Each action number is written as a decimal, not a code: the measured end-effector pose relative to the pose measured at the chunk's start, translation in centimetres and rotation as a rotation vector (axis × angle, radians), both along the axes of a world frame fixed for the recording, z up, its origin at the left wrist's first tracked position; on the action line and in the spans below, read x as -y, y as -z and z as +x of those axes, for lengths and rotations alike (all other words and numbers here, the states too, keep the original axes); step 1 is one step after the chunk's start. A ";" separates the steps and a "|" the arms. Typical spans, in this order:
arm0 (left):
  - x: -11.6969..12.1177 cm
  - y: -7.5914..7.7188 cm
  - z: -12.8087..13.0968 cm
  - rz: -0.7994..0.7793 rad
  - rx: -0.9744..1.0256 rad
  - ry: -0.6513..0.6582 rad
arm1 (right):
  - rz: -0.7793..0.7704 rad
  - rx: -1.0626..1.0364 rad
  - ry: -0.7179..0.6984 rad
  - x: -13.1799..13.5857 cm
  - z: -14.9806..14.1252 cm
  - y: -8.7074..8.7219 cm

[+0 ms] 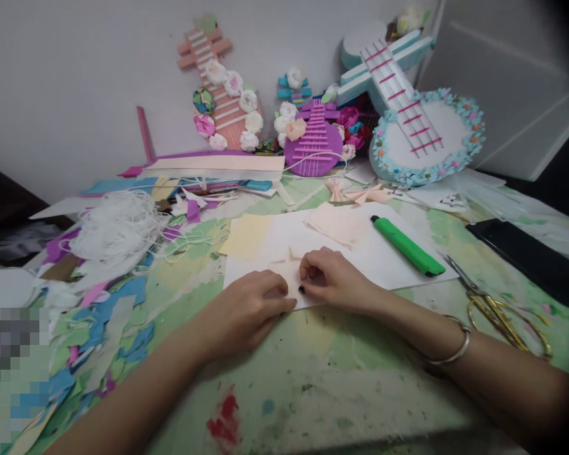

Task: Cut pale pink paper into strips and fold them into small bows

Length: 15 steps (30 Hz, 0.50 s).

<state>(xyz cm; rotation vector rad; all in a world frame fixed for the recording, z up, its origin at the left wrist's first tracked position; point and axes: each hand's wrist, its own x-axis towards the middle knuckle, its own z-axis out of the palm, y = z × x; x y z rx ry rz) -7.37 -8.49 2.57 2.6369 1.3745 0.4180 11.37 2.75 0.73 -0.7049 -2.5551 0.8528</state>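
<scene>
A small pale pink piece of paper (290, 272) lies on a white sheet (239, 272), with a fold or edge standing up at its far side. My left hand (251, 309) rests at its left, fingers bent and pressed on it, thumb stretched along the near edge. Over its right part, my right hand (332, 278) has curled fingers, with index finger and thumb closing on the paper. A tiny dark spot shows at that thumb's tip; I cannot tell what it is. Farther back on the sheet are pale pink squares (334, 224) and yellow paper (248, 236).
A green glue pen (408, 246) lies on the sheet's right, beside gold-handled scissors (500, 316) and a black phone (531, 259). White string (118, 227) and paper scraps (118, 316) pile up at left. Decorated model instruments (313, 142) lean against the wall.
</scene>
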 end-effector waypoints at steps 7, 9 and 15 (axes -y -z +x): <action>0.0 -0.3 0.5 -0.027 -0.029 -0.017 | 0.001 0.023 0.019 -0.4 -0.1 0.0; 0.1 -0.4 0.5 -0.044 -0.032 -0.019 | 0.002 0.028 0.024 -0.6 -0.1 0.1; 0.2 -0.6 -0.3 -0.106 0.010 -0.008 | 0.012 0.040 0.006 -0.8 0.0 0.1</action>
